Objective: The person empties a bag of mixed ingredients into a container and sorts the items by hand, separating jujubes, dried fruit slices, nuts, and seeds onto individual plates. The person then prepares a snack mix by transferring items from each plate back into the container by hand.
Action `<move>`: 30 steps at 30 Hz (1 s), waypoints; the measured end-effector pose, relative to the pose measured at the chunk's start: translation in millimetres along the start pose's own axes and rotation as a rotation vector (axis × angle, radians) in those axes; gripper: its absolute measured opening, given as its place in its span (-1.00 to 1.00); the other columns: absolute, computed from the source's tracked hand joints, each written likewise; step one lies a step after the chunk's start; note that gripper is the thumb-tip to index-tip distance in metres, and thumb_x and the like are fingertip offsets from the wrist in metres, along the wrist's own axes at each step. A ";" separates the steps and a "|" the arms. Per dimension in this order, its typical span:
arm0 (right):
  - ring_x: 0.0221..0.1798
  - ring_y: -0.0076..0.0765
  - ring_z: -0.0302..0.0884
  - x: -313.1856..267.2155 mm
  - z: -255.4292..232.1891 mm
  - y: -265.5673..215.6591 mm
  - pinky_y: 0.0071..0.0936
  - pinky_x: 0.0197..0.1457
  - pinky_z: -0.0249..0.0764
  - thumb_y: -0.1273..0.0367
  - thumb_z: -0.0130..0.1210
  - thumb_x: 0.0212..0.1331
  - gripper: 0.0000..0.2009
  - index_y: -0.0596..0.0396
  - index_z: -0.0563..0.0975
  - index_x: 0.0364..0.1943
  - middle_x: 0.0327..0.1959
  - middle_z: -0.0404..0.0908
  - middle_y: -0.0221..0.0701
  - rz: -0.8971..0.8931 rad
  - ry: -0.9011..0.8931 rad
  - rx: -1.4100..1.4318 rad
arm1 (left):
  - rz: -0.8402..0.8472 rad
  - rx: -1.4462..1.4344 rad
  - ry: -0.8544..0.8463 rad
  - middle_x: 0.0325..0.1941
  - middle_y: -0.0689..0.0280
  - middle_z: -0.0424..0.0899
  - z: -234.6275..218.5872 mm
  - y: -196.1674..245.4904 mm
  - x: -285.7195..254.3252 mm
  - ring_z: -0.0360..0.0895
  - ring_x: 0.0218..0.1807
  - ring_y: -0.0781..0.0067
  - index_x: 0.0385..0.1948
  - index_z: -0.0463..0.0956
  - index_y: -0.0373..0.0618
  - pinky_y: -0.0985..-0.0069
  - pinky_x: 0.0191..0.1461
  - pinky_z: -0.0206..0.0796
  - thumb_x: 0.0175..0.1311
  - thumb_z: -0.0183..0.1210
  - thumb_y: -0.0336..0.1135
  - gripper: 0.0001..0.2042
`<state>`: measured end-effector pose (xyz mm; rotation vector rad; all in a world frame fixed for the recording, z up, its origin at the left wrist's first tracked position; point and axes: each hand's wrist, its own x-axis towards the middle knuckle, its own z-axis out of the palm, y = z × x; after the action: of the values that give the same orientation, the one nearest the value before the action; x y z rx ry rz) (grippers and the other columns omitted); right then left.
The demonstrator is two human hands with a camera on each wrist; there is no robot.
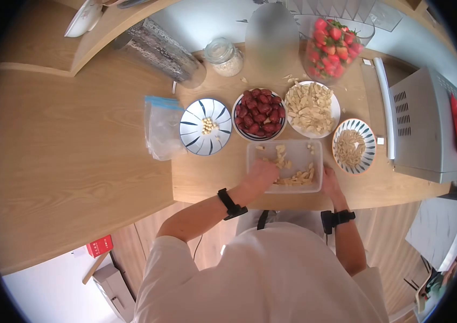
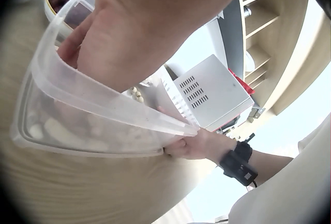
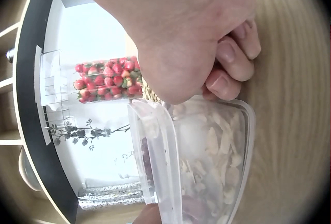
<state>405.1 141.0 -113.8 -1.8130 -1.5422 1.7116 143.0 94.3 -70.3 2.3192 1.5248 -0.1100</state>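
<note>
A clear plastic box (image 1: 301, 158) stands near the table's front edge, with pale slices (image 1: 303, 176) scattered inside, mostly along its near side. My left hand (image 1: 263, 174) reaches into its left part; its fingertips are hidden in the head view and blurred behind the box wall (image 2: 46, 74) in the left wrist view, so what they hold cannot be told. My right hand (image 1: 332, 182) grips the box's right end. Curled fingers (image 3: 227, 53) of that hand lie against the box corner in the right wrist view.
Behind the box are plates of small round kernels (image 1: 207, 147), red dates (image 1: 259, 113) and pale slices (image 1: 310, 107). A bowl (image 1: 371, 142) of thin pieces is right, strawberries (image 1: 333, 49) and a jar (image 1: 223, 56) at the back, plastic bags (image 1: 161, 129) left, a grey appliance (image 1: 425, 126) far right.
</note>
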 end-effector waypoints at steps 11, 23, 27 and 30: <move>-0.27 -0.30 0.62 -0.5 -0.9 -1.4 -0.27 -0.10 0.47 0.00 -0.10 0.36 -0.42 0.39 0.59 -0.23 -0.42 0.67 -0.12 0.008 0.001 0.015 | 0.043 -0.075 -0.099 -0.40 0.23 0.66 -36.1 4.6 4.0 0.66 -0.21 0.15 -0.37 0.63 -0.04 0.19 -0.20 0.44 0.07 0.13 -0.45 -0.87; -0.41 -0.22 0.61 4.9 0.2 1.5 -0.21 -0.24 0.47 0.00 -0.01 0.29 -0.44 0.40 0.61 -0.33 -0.54 0.62 -0.11 0.000 0.060 -0.033 | 0.078 -0.071 -0.062 -0.40 0.28 0.66 -7.9 -13.7 -1.0 0.64 -0.20 0.20 -0.24 0.63 0.03 0.18 -0.21 0.38 0.10 0.16 -0.39 -0.81; -0.45 -0.10 0.60 9.5 1.7 11.9 -0.16 -0.27 0.45 0.00 -0.03 0.30 -0.44 0.36 0.60 -0.37 -0.55 0.60 -0.07 -0.218 0.115 -0.236 | 0.093 -0.115 -0.039 -0.41 0.24 0.69 -9.3 -8.2 2.8 0.68 -0.25 0.17 -0.30 0.63 0.01 0.18 -0.23 0.43 0.11 0.18 -0.37 -0.86; -0.38 0.03 0.62 7.9 -0.8 1.6 -0.13 -0.24 0.45 -0.01 -0.05 0.30 -0.43 0.38 0.58 -0.38 -0.52 0.59 0.03 0.014 0.058 -0.134 | 0.120 -0.093 -0.110 -0.41 0.22 0.69 -16.7 -3.5 7.5 0.69 -0.28 0.15 -0.29 0.63 0.00 0.17 -0.25 0.45 0.12 0.18 -0.36 -0.87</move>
<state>404.8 146.7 -119.4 -1.9232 -1.6609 1.5811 140.8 107.7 -57.7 2.2852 1.3077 -0.1302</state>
